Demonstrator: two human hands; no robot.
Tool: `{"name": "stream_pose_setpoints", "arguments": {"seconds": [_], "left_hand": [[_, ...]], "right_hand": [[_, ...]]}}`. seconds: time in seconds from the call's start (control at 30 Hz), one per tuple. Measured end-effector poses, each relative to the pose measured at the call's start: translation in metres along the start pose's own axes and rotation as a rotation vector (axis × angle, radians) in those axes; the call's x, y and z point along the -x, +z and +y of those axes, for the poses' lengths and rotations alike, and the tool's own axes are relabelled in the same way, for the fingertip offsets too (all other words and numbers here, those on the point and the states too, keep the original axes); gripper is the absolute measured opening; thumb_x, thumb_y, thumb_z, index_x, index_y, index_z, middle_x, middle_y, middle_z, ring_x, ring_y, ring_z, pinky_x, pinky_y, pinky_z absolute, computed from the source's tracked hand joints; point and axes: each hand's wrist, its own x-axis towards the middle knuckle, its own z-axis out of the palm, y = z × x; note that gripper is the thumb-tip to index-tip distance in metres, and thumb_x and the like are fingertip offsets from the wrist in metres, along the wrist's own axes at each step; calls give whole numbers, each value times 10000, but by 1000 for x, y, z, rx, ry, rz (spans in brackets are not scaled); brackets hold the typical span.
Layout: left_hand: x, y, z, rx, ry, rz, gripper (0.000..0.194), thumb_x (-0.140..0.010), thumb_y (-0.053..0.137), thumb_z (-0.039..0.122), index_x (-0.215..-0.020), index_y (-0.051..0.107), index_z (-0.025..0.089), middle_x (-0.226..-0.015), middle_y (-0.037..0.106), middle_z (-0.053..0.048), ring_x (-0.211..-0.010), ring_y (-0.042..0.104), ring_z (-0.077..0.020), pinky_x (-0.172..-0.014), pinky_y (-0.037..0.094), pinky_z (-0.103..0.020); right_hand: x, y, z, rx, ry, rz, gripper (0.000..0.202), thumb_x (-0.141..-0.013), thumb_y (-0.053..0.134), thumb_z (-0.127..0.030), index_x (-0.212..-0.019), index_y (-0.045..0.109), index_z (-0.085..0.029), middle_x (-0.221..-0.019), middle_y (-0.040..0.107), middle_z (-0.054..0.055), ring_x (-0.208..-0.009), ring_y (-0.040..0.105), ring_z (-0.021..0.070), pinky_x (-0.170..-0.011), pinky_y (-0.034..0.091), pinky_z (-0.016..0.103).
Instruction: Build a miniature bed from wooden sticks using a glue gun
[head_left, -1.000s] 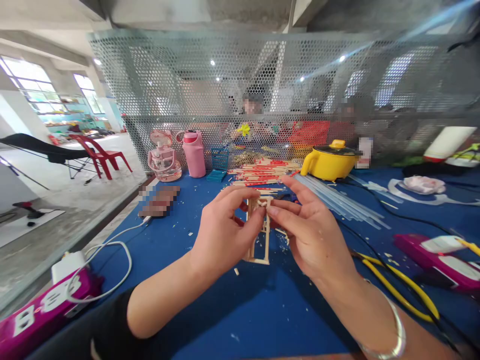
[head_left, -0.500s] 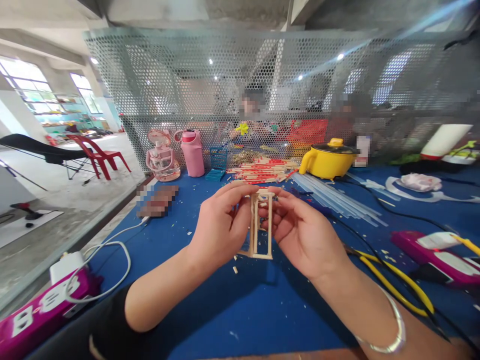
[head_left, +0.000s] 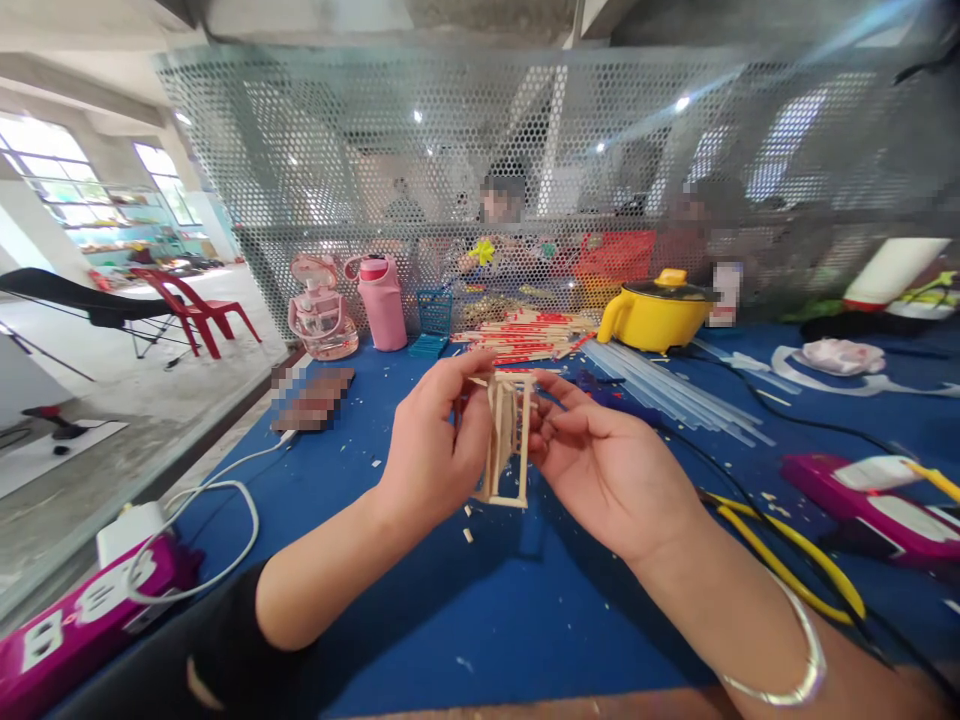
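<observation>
A small box-shaped frame of thin pale wooden sticks (head_left: 513, 500) is held up over the blue table, its open side facing me. My left hand (head_left: 439, 440) is closed round its left side, thumb in front and fingers over the top. On the right, my right hand (head_left: 611, 460) has its fingers curled in a pinch close against the frame; the index finger reaches the top right corner. What the thumb and fingertips hold, if anything, is too small to make out. Short stick offcuts (head_left: 469, 535) lie below the frame.
Behind are a heap of red-marked wooden sticks (head_left: 517, 338), clear glue sticks (head_left: 675, 390), a yellow pot (head_left: 660, 318) and a pink bottle (head_left: 382, 305). Yellow-handled pliers (head_left: 795, 560) and a purple power strip (head_left: 877, 510) lie right. Another person (head_left: 502, 225) sits beyond the perforated screen.
The frame and my left hand have shifted slightly left, and the frame has turned a little. My right thumb and fingertips have come away from its top into a pinch beside it.
</observation>
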Motion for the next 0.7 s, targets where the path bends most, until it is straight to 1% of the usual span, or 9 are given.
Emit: {"name": "stream_pose_setpoints", "arguments": {"seconds": [0.07, 0.13, 0.23, 0.27, 0.37, 0.43, 0.5, 0.57, 0.7], "left_hand": [[-1, -1, -4, -23, 15, 28, 327, -883, 441, 128, -1193, 524, 188, -1056, 648, -60, -899, 618, -147, -800, 503, -285], [-3, -3, -12, -92, 86, 72, 311, -881, 436, 111, -1169, 528, 185, -1032, 637, -41, -888, 598, -131, -809, 489, -276], [-6, -9, -35, -211, 178, 121, 287, -886, 416, 81, -1122, 540, 191, -1065, 607, -17, -974, 555, -114, -879, 452, -269], [-6, -10, -45, -232, 208, 145, 278, -876, 415, 68, -1090, 547, 188, -1046, 604, -16, -974, 552, -111, -872, 453, -267], [-1, -15, -74, -255, 147, 150, 242, -840, 475, 102, -1059, 548, 174, -1031, 604, -55, -945, 570, -144, -806, 480, -273], [5, -17, -84, -257, 97, 141, 231, -835, 490, 127, -1053, 550, 175, -1005, 610, -64, -885, 583, -144, -743, 494, -259], [11, -20, -86, -245, 60, 117, 235, -830, 496, 137, -1055, 552, 177, -993, 615, -61, -855, 591, -136, -717, 501, -243], [17, -22, -82, -228, 45, 56, 244, -818, 501, 130, -1050, 563, 175, -984, 628, -56, -863, 605, -133, -741, 505, -241], [29, -28, -72, -189, 18, -88, 245, -824, 485, 114, -1039, 591, 163, -973, 666, -59, -867, 637, -135, -773, 501, -245]], "right_hand": [[0, -1, 0, 25, 0, 13, 372, -575, 483, 6, -867, 586, -201, -725, 579, -1, -629, 550, 110, -528, 462, 221], [-2, -1, -1, 51, 6, 41, 358, -570, 482, 10, -845, 592, -192, -694, 555, -6, -610, 534, 99, -514, 447, 207], [-7, -3, -3, 88, 9, 92, 309, -566, 472, 14, -777, 592, -178, -656, 540, -9, -584, 515, 81, -491, 416, 180], [-10, -5, -3, 98, 13, 106, 291, -572, 467, 15, -756, 591, -174, -646, 539, -10, -581, 513, 77, -486, 410, 172], [-18, -10, -2, 136, 22, 122, 234, -623, 476, 11, -716, 594, -168, -637, 561, -9, -586, 527, 65, -491, 417, 149], [-23, -14, 1, 184, 18, 98, 188, -667, 527, -5, -708, 598, -175, -636, 583, -22, -594, 544, 50, -516, 432, 129], [-28, -19, 6, 261, 28, 39, 159, -679, 597, -29, -718, 605, -183, -641, 608, -35, -609, 569, 44, -546, 451, 124], [-32, -25, 11, 359, 66, -16, 165, -652, 657, -47, -732, 610, -183, -656, 635, -28, -606, 593, 64, -533, 470, 149], [-40, -35, 17, 539, 102, -6, 213, -595, 719, -82, -739, 596, -179, -683, 654, -11, -552, 591, 88, -439, 454, 174]]}}
